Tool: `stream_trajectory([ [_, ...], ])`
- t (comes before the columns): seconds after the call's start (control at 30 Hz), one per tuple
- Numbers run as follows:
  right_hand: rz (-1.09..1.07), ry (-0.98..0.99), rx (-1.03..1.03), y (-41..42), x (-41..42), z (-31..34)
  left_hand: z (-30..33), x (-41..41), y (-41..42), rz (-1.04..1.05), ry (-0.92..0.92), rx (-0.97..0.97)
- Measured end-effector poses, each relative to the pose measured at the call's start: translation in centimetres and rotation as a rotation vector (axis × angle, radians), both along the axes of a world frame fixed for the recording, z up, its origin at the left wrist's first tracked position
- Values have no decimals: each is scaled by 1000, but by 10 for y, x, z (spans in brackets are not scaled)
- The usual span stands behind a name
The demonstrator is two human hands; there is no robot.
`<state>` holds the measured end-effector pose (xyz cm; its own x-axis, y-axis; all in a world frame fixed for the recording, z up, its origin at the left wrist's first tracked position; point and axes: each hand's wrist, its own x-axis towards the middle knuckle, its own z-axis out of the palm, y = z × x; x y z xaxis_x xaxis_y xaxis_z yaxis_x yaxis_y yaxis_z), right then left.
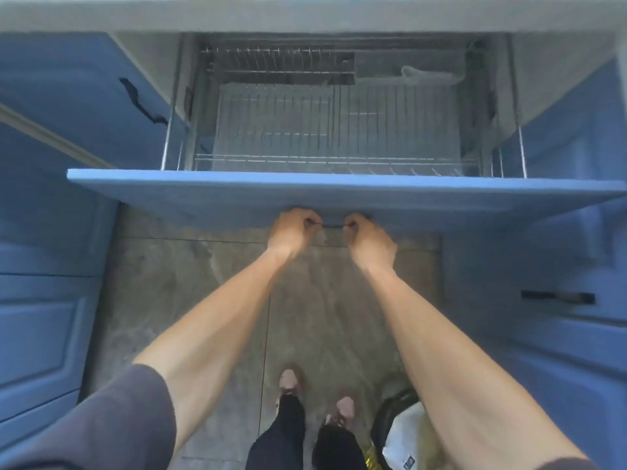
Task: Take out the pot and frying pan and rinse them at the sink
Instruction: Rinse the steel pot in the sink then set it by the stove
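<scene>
Two hands are on one thin dark handle [334, 226] under the front of a blue drawer [339, 195], which stands pulled well out from the cabinet. The left hand [293, 230] and the right hand [368, 237] are each curled tight around the bar, fingers closed, side by side and nearly touching.

Neither pot nor frying pan shows anywhere. The wire rack [336, 130] inside looks bare, apart from a pale bag-like thing [424, 78] at the back right, so this may be the wrong drawer, and the search could stall here.

Risks, as I judge them: the feet [315, 391] stand directly below the drawer front, so a hard pull could bring it against the shins. A bin with a white bag [403, 432] sits just beside the right foot, easy to kick on stepping back. Pulling unevenly on such a short bar might rack the drawer on its runners.
</scene>
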<state>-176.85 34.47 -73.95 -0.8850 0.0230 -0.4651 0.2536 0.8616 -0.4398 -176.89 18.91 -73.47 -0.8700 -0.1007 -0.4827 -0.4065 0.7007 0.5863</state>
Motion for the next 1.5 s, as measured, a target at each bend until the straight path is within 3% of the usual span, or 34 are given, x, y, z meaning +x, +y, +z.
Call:
stream_trajectory([
  [0.23, -44, -7, 22, -12, -78, -6, -5, -87, -14, -40, -18, -5],
  [0.5, -27, -28, -138, -18, -191, -12, -9, -189, -28, 8, 50, 89],
  [0.7, -93, 96, -137, -25, -242, -16, -4, -239, -39, -49, 44, 111],
  [0.97, -34, -73, -11, -28, -264, -4, -18, -250, -41, -32, -25, 58],
  [1.07, -40, -142, -59, -25, -268, 0, -12, -249, -36, -74, -77, -38],
  [1.13, 79, -252, -83, -22, -268, 5, -3, -244, -30, -100, -162, -85],
  [1.23, 111, -346, -272, -10, -266, 46, 36, -233, -23, -115, -194, -34],
  [1.33, 65, -279, -503, 20, -259, 115, 112, -223, -19, -119, -47, 95],
  [1.5, 101, -201, -600, 83, -255, 226, 232, -227, -12, -63, 86, 218],
])
